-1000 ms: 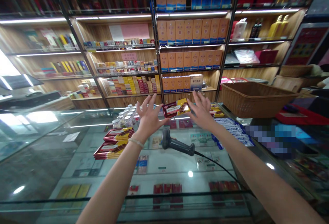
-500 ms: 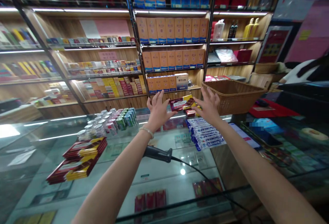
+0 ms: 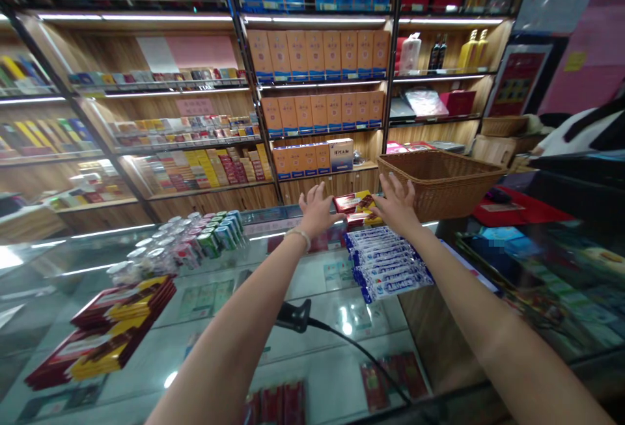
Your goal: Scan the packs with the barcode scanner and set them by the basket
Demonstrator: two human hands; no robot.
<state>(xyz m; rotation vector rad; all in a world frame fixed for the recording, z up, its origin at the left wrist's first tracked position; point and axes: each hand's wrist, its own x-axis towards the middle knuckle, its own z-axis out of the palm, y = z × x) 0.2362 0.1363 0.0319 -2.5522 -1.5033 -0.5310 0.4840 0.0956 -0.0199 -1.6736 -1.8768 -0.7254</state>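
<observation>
across the glass tabletop, a wicker basket stands beyond a row of blue-and-white packets. just past the packets, the left hand and right hand hold a chocolate bar between them, by its ends; light, even pressure should keep it level.

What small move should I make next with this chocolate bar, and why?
I'd probably ease the upper chocolate bar down squarely onto the similar pack: the left hand and right hand are at the bar's opposite ends, and the pack shows just below it. Whether they already touch isn't clear.
</observation>
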